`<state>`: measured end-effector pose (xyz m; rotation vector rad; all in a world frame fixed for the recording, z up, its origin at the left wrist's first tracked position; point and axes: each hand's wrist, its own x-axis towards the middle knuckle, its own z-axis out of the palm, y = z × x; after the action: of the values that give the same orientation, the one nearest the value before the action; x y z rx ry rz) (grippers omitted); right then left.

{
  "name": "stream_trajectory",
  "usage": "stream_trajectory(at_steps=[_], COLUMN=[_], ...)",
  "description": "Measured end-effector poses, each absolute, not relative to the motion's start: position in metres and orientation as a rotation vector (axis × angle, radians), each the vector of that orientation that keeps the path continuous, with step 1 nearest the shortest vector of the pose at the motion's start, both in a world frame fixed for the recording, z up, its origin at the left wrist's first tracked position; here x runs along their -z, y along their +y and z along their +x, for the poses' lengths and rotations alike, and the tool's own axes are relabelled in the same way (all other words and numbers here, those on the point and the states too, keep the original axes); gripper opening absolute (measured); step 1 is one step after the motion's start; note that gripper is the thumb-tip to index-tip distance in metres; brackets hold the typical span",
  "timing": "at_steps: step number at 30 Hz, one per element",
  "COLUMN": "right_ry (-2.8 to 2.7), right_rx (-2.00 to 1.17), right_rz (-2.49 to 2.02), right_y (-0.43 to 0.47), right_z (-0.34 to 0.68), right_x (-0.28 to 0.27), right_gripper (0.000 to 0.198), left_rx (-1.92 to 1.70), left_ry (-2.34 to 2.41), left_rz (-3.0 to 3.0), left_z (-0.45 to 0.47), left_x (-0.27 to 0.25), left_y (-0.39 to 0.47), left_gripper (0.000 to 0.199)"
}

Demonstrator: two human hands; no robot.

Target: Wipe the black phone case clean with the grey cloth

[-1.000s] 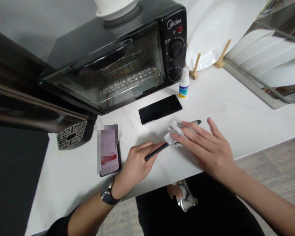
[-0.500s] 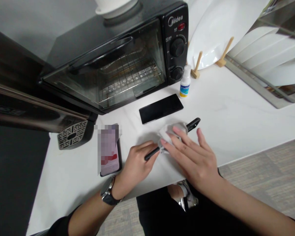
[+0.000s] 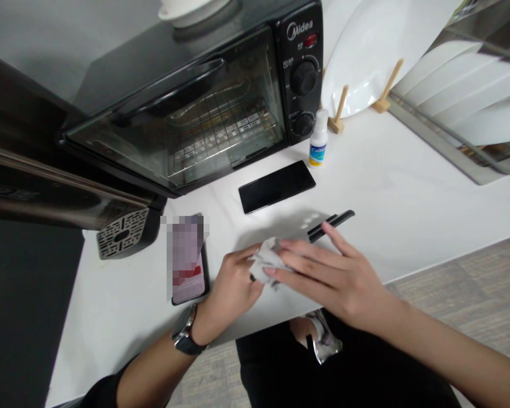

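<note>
- Two bare hands meet over the white marbled desk (image 3: 408, 198): the left hand (image 3: 237, 280) curls, seemingly pinching the near end of a long, narrow black object (image 3: 335, 224), probably to steady it.
- The right hand (image 3: 349, 283), one finger raised apart, presses a crumpled white tissue (image 3: 266, 262) around it, thumb hidden.
- That object runs beneath the right hand's fingers, its far end jutting beyond them.
- A flat glossy black phone (image 3: 276, 187) lies apart, perhaps leaving working room.
</note>
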<state>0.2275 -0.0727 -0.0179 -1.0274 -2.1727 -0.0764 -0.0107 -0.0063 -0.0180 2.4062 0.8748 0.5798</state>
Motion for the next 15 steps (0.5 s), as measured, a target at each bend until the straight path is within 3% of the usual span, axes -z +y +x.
stream_trajectory(at_steps=[3, 7, 13, 15], right_ry=[-2.094, -1.950, -1.846, -1.905], right_rx=[0.130, 0.201, 0.145, 0.087], right_rz=[-1.176, -1.327, -1.421, -1.328], right_y=[-0.071, -0.075, -0.087, -0.088], right_z=[0.255, 0.264, 0.212, 0.193], right_x=[0.025, 0.035, 0.031, 0.029], right_gripper=[0.043, 0.049, 0.043, 0.041], left_rx=[-0.560, -0.553, -0.603, -0.614], left_ry=[0.886, 0.901, 0.900, 0.899], left_rz=[2.432, 2.397, 2.435, 2.481], left_z=[-0.008, -0.007, -0.004, -0.007], left_x=[0.014, 0.015, 0.014, 0.016], left_y=[-0.005, -0.007, -0.005, -0.005], left_gripper=[0.012, 0.022, 0.013, 0.020])
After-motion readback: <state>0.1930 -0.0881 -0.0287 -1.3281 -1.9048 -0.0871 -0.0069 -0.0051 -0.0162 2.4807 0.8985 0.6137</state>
